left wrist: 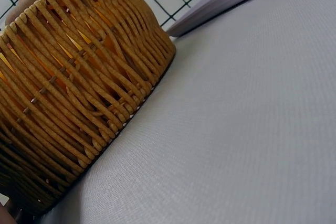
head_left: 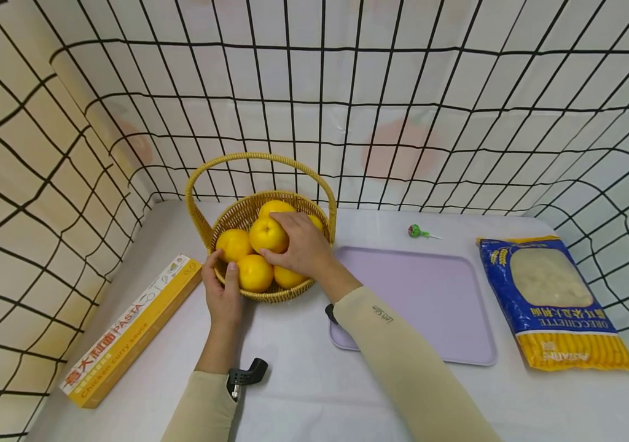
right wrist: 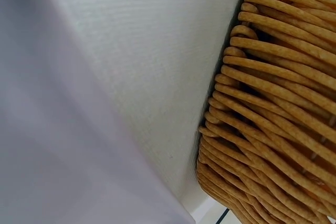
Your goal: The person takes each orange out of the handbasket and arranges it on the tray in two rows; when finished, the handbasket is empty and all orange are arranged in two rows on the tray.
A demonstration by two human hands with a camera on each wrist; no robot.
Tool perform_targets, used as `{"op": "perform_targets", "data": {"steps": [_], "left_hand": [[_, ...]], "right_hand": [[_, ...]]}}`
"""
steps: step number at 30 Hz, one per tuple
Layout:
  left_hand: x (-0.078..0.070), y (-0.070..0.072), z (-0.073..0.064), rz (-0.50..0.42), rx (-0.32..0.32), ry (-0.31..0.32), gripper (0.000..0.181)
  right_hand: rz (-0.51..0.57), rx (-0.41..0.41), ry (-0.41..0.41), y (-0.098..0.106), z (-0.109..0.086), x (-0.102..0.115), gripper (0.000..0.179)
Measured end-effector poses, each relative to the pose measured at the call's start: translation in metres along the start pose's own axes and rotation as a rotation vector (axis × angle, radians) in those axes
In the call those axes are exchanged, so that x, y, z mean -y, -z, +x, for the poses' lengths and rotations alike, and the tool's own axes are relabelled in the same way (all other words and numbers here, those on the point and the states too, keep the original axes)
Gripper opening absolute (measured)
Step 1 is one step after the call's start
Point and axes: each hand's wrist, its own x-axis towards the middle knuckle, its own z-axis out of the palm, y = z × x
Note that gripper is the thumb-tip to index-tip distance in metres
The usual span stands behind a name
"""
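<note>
A woven wicker basket [head_left: 276, 297] with a tall arched handle holds several yellow-orange oranges [head_left: 255, 274]. At its left front rim my left hand [head_left: 223, 301] grips the basket, thumb on the inner side. Over the fruit, my right hand [head_left: 308, 247] holds one orange [head_left: 268, 234] on top of the others, thumb at its lower side and fingers over its right side. The left wrist view shows the basket's woven side [left wrist: 89, 72] close up, with orange showing through the gaps. In the right wrist view the basket wall [right wrist: 278, 93] fills the right side.
Right of the basket lies a shallow lilac tray [head_left: 419, 307], partly under the right forearm. A green-wrapped lollipop [head_left: 415, 231] lies behind it. A bag of orecchiette pasta [head_left: 554, 301] is at far right, a long pasta box [head_left: 132, 331] at left. Black wire mesh [head_left: 322, 110] encloses the back and sides.
</note>
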Motion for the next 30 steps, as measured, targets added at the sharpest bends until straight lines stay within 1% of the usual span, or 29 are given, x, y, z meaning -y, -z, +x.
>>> {"op": "perform_targets", "data": {"steps": [5,8,17,23,26,30], "left_hand": [[0.0016,0.0007,-0.0004,-0.003,0.002,-0.017,0.045],[0.0025,0.0008,-0.0008,0.001,0.004,-0.017,0.045],[0.0028,0.0008,-0.0005,0.010,0.006,-0.001,0.046],[0.0027,0.0009,-0.0017,0.008,0.009,0.001,0.045],[0.0017,0.0010,-0.0026,0.011,0.007,0.005,0.045],[0.0002,0.0009,-0.0018,0.014,0.007,0.009,0.045]], "right_hand": [[-0.012,-0.050,0.046,-0.0012,-0.0005,-0.0003,0.071],[-0.008,-0.073,0.066,-0.0015,-0.0008,-0.0002,0.070],[0.012,-0.116,0.095,-0.0011,-0.0023,-0.0002,0.070],[0.001,-0.170,0.145,-0.0026,-0.0041,-0.0013,0.070],[0.017,-0.202,0.161,-0.0021,-0.0049,0.0000,0.071],[0.052,-0.246,0.163,0.0007,-0.0045,0.0054,0.071]]}}
